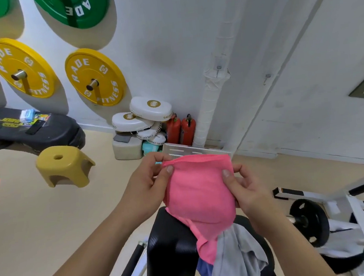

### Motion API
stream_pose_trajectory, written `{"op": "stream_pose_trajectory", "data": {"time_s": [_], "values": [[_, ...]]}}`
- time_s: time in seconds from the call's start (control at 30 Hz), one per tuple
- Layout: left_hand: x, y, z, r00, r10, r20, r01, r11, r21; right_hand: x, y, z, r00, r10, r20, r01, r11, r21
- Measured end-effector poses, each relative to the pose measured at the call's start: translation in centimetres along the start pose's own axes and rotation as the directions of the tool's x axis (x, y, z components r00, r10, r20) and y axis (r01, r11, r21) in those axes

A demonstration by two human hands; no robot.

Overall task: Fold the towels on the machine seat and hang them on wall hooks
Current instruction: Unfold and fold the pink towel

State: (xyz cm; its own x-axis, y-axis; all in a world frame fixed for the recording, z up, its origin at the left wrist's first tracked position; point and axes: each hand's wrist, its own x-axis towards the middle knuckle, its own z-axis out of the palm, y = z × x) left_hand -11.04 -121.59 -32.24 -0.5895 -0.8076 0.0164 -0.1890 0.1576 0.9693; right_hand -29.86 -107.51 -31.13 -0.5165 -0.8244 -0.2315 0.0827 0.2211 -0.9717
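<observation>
A pink towel (pixel 200 193) hangs folded in the air above the black machine seat (pixel 171 249). My left hand (pixel 149 180) pinches its top left corner between thumb and fingers. My right hand (pixel 244 187) pinches its right edge. The towel's lower end trails down onto the seat. A grey towel (pixel 237 258) lies crumpled on the seat, with a bit of blue cloth (pixel 203 268) beside it. On the white wall ahead are two small hooks, one clear (pixel 218 68) and one metal (pixel 267 78).
A yellow stool (pixel 63 165) stands on the floor to the left. Boxing pads (pixel 150 109) and two red fire extinguishers (pixel 181 129) sit against the wall. Yellow weight plates (pixel 95 77) hang on the wall. A white machine frame with a black plate (pixel 309 221) is at right.
</observation>
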Motion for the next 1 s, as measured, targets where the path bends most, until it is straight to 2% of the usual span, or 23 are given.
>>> {"op": "stream_pose_trajectory", "data": {"time_s": [0.1,0.23,0.3,0.4,0.5,0.6,0.67,0.77,0.9,1.0], "values": [[-0.9,-1.7,-1.0,0.992,-0.067,0.109,0.066,0.998,0.009,-1.0,0.8,1.1,0.992,0.108,0.061,-0.107,0.994,-0.014],[-1.8,-4.8,-2.1,0.932,-0.200,0.303,0.212,0.977,-0.006,-1.7,4.0,2.5,0.968,0.245,0.052,-0.241,0.968,-0.068],[-1.4,-6.7,-2.1,0.906,-0.252,0.340,0.264,0.964,0.012,-1.0,6.2,2.8,0.946,0.322,0.032,-0.317,0.942,-0.114],[0.7,-10.7,-1.6,0.888,-0.332,0.319,0.312,0.943,0.113,2.0,10.2,3.1,0.925,0.378,-0.033,-0.377,0.906,-0.192],[3.3,-15.6,-0.5,0.864,-0.395,0.313,0.324,0.911,0.257,5.3,14.9,3.4,0.927,0.353,-0.128,-0.374,0.898,-0.233],[5.5,-19.0,0.3,0.867,-0.392,0.308,0.227,0.860,0.457,7.7,17.9,4.2,0.936,0.290,-0.199,-0.346,0.863,-0.367],[6.6,-20.0,0.6,0.884,-0.379,0.272,0.197,0.832,0.518,9.0,18.5,4.5,0.938,0.258,-0.234,-0.335,0.850,-0.406],[7.8,-20.4,1.0,0.907,-0.377,0.186,0.258,0.848,0.463,10.5,18.4,4.7,0.942,0.217,-0.257,-0.295,0.899,-0.323],[8.7,-20.0,1.4,0.935,-0.333,0.123,0.261,0.879,0.400,11.6,17.5,4.6,0.951,0.097,-0.292,-0.206,0.906,-0.371],[8.0,-20.2,1.4,0.931,-0.339,0.138,0.259,0.877,0.406,10.9,17.8,4.7,0.958,0.128,-0.257,-0.216,0.910,-0.353]]}}
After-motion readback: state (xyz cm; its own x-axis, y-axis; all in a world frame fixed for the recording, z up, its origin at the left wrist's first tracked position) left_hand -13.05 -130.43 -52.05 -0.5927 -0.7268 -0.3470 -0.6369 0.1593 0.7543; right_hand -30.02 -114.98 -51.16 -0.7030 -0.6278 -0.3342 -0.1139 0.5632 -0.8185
